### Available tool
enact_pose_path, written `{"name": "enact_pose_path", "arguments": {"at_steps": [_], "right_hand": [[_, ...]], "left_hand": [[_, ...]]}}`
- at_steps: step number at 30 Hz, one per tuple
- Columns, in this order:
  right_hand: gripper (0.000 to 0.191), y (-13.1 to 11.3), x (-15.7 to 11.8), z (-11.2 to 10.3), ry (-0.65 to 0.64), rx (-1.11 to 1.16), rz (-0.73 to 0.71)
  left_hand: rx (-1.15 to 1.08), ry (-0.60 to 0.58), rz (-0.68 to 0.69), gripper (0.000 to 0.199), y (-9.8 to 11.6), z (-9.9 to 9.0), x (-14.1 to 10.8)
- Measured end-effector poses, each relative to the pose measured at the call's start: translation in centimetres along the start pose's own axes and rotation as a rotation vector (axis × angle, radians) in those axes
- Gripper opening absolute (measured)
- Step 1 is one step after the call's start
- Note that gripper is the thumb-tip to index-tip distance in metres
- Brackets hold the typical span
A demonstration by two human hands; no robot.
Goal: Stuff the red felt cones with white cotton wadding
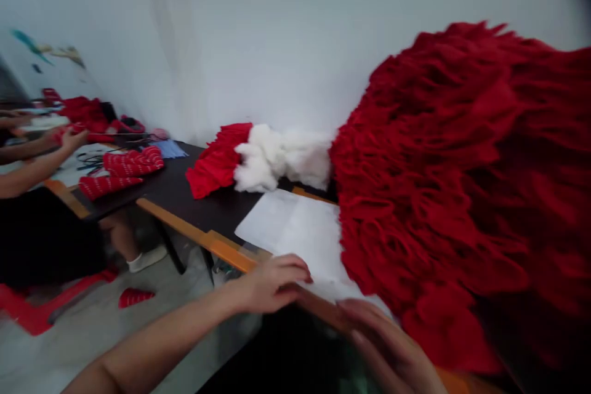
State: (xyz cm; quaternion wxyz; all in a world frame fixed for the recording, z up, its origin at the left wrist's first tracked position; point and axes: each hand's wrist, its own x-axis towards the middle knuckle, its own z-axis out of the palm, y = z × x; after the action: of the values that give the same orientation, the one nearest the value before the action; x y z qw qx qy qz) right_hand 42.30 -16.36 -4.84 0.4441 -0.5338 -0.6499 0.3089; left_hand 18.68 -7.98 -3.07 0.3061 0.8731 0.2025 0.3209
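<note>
My left hand [277,283] is at the wooden table edge [323,309], its fingers loosely bent and the thumb apart from them. No item shows in it. Just beyond its fingertips lies a white sheet [300,228] on the dark tabletop. Closer to me on the right, my right hand [392,345] lies along the same edge, blurred, with its fingers stretched out and apart. I see nothing in it. A tall heap of red fabric pieces [438,184] rises beside the sheet, past the right hand.
White fluffy stuffing [268,157] and a smaller red fabric stack [221,160] lie against the wall. Patterned red pieces [133,163] lie farther left, near a co-worker's hands [74,138]. A red stool [41,311] and a red scrap [135,297] are on the floor.
</note>
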Motion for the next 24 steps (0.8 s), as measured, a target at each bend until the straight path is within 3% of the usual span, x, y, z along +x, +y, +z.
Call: {"name": "enact_pose_path", "arguments": {"at_steps": [2, 5, 7, 9, 11, 14, 16, 19, 21, 24], "right_hand": [[0.022, -1.7, 7.0, 3.1, -0.086, -0.028, -0.173], [0.031, -1.1, 16.8, 8.8, -0.1, -0.159, -0.288], [0.039, 0.3, 22.1, 12.6, -0.061, -0.249, -0.296], [0.047, 1.5, 26.2, 15.7, -0.007, -0.292, -0.237], [0.05, 2.3, 29.0, 17.7, 0.015, -0.292, -0.161], [0.03, 2.8, 31.5, 18.6, 0.004, -0.232, -0.114], [0.018, 3.3, 32.5, 18.3, 0.01, -0.164, -0.104], [0.008, 4.1, 33.5, 17.4, 0.068, -0.017, -0.043], [0.016, 4.3, 33.9, 16.9, 0.123, 0.106, 0.027], [0.027, 3.8, 33.8, 16.1, 0.197, 0.303, 0.109]], "left_hand": [[-0.02, 0.289, -0.095, 0.022, -3.2, -4.8, -0.1], [0.143, 0.825, -0.376, 0.021, -9.0, -12.0, -0.4], [0.231, 0.987, -0.453, 0.032, -12.3, -16.0, -0.2], [0.291, 1.043, -0.509, 0.04, -14.7, -18.8, 0.4], [0.334, 1.023, -0.565, 0.038, -16.4, -20.4, 1.2], [0.375, 0.944, -0.64, 0.015, -17.8, -21.7, 2.0], [0.394, 0.919, -0.67, 0.013, -17.9, -22.7, 1.9], [0.419, 0.965, -0.665, 0.008, -16.1, -24.4, 1.4], [0.422, 1.02, -0.631, 0.01, -13.9, -25.0, 1.7], [0.345, 1.091, -0.526, 0.016, -10.0, -23.9, 2.9]]}}
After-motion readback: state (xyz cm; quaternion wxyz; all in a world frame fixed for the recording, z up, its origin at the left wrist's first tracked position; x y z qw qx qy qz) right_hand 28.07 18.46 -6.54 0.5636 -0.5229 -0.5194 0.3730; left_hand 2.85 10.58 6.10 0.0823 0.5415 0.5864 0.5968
